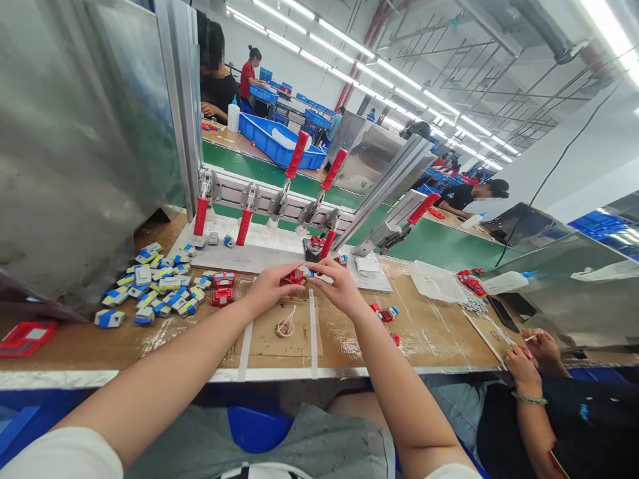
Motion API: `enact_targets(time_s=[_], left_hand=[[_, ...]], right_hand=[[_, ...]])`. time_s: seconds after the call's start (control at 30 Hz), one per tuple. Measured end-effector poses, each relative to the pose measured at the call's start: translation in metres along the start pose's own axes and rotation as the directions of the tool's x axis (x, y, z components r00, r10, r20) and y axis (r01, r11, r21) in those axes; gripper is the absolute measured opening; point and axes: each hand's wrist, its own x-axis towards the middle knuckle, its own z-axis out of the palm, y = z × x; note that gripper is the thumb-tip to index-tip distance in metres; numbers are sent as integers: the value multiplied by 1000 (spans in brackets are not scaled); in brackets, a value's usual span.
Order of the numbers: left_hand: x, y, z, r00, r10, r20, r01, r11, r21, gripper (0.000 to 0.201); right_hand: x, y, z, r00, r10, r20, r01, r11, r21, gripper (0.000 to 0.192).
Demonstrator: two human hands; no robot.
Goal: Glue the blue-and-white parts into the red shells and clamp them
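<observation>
Just in front of the clamp fixture, my left hand [272,287] pinches a small red plastic toy-car piece [298,275]. My right hand [337,286] closes its fingertips on a small grey-and-blue piece [309,272] that meets the red one. How the two are joined is hidden by my fingers. Two red toy-car shells [222,289] lie beside my left wrist. Left of them spreads a heap of white, blue and yellow blocks [162,286]. Right of my right forearm lie several red-and-blue assembled pieces [387,313].
Ahead stands a row of red-handled toggle clamps [296,156] on a white base [239,256]. A loop of white cord [285,324] rests on a taped board below my hands. To the right are a clear tray [436,283], a white bottle [506,283] and a co-worker's hands [524,366].
</observation>
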Motion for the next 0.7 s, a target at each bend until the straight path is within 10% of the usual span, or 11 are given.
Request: enact_targets(time_s=[0.43,0.6,0.7], left_hand=[[-6,2,-1,998,2,59,-13,981,195,55],[-1,5,5,983,-181,24,182,977,-110,75],[2,9,6,961,-262,84,273,871,-409,83]], right_hand=[[-7,21,14,999,-9,35,9,1000,0,32],[-12,19,20,1000,-15,5,16,998,-53,42],[-8,34,22,945,98,-312,-112,993,-26,46]])
